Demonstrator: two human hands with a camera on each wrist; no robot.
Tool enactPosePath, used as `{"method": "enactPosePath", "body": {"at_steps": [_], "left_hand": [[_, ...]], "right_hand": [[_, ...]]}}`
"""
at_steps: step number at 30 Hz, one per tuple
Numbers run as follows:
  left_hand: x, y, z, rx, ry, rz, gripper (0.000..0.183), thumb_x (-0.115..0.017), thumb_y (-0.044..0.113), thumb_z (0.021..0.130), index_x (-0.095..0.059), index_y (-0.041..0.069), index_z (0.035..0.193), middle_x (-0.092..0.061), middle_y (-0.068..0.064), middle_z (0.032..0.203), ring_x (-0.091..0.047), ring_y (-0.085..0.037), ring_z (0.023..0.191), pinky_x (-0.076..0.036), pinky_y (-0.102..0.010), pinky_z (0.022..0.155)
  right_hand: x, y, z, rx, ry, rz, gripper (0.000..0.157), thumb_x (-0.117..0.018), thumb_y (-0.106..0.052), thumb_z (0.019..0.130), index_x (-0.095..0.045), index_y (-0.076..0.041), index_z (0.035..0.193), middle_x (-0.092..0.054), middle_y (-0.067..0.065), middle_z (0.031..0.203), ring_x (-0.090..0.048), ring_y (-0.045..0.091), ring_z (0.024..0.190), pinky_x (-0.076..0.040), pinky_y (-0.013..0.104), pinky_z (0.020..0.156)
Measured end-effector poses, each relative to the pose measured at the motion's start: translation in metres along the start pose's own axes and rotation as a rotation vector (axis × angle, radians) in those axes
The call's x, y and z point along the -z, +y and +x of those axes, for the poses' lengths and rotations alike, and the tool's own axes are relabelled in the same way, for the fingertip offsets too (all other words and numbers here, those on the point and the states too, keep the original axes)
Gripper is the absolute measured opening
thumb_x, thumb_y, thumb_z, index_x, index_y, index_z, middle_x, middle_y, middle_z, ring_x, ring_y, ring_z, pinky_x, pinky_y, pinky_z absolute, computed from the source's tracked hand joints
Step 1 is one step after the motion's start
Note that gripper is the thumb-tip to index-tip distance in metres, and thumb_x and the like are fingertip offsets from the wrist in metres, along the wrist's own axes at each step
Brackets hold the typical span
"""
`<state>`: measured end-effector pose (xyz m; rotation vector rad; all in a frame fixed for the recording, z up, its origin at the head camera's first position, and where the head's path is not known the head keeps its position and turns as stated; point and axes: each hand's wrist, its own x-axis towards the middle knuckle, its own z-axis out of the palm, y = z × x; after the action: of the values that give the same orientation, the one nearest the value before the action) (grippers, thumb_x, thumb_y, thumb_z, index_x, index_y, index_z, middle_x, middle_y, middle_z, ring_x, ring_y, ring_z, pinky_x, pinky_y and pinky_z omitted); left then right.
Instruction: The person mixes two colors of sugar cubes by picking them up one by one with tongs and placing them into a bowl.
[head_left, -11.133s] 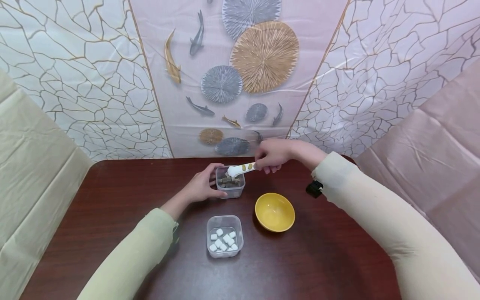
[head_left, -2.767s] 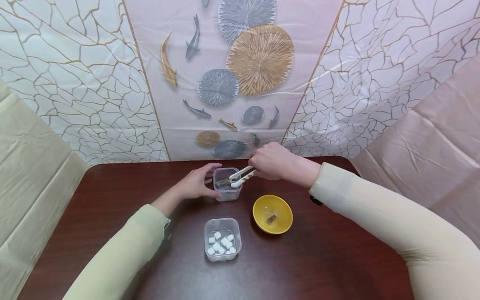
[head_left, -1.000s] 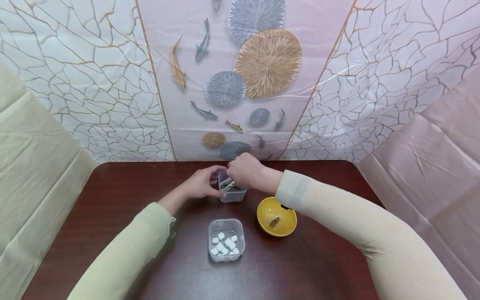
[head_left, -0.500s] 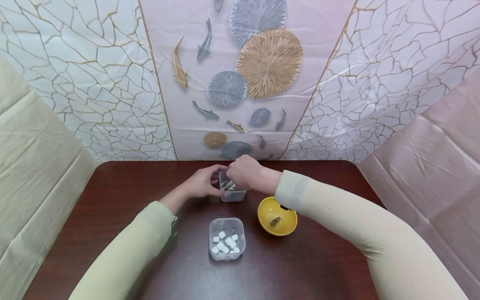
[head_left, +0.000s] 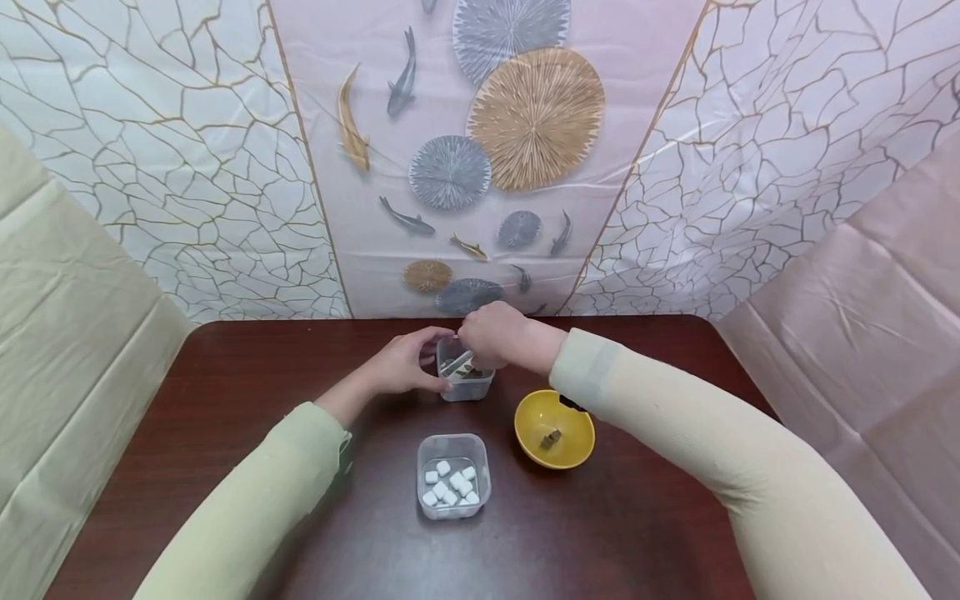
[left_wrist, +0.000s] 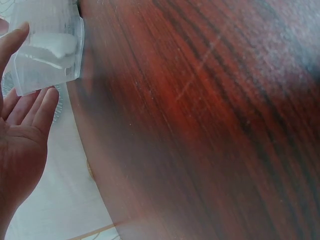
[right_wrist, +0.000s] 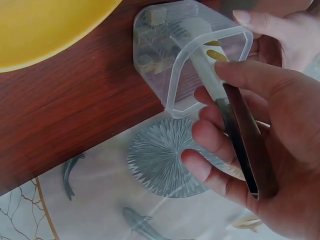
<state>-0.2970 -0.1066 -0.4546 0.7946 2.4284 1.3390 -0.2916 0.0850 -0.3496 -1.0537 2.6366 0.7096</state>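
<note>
My left hand (head_left: 403,364) holds a clear plastic container (head_left: 467,391) at the back of the table, thumb on the near side and fingers on the far side. Brown cubes (right_wrist: 156,16) lie in it. Above its right part, my right hand (head_left: 498,336) grips tongs (right_wrist: 240,135) with a bent metal spring and white arms with yellow spots. Their arms reach down inside the container, close to its cubes; the tips are partly hidden. In the left wrist view, the white tong end shows blurred through the container wall (left_wrist: 30,75).
Right of centre stands a yellow bowl (head_left: 532,412) with a small clump of brown cubes (head_left: 551,439) in it, partly under the right sleeve. Nearer, a second clear container (head_left: 453,512) holds several white cubes (head_left: 458,481). A patterned cloth (head_left: 375,275) hangs behind the table edge.
The bowl, bare in the oldest frame, now holds brown pieces. Since 2.8 seconds ago my right hand has moved left over the container, lowering the tongs inside. The left hand keeps its hold.
</note>
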Motion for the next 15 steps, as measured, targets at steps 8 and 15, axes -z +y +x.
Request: {"method": "enactPosePath", "body": {"at_steps": [8,15], "left_hand": [[0.0,-0.004,0.002,0.003,0.004,0.004,0.087,-0.096,0.013,0.08,-0.051,0.002,0.153,-0.059,-0.019,0.148,-0.06,-0.038,0.137,-0.052,-0.046,0.114],[0.0,-0.005,0.002,0.009,0.007,0.01,0.086,-0.095,0.012,0.08,-0.051,0.002,0.152,-0.058,-0.021,0.149,-0.061,-0.037,0.136,-0.051,-0.046,0.114]], "right_hand": [[-0.001,0.006,0.001,0.019,-0.001,0.015,0.02,-0.072,-0.031,0.101,-0.077,-0.013,0.107,-0.077,0.005,0.11,-0.073,0.026,0.097,-0.063,0.044,0.086],[-0.003,0.012,-0.018,0.076,0.183,-0.029,0.015,-0.079,-0.025,0.093,-0.074,-0.014,0.085,-0.076,0.004,0.094,-0.074,0.029,0.085,-0.063,0.045,0.074]]}}
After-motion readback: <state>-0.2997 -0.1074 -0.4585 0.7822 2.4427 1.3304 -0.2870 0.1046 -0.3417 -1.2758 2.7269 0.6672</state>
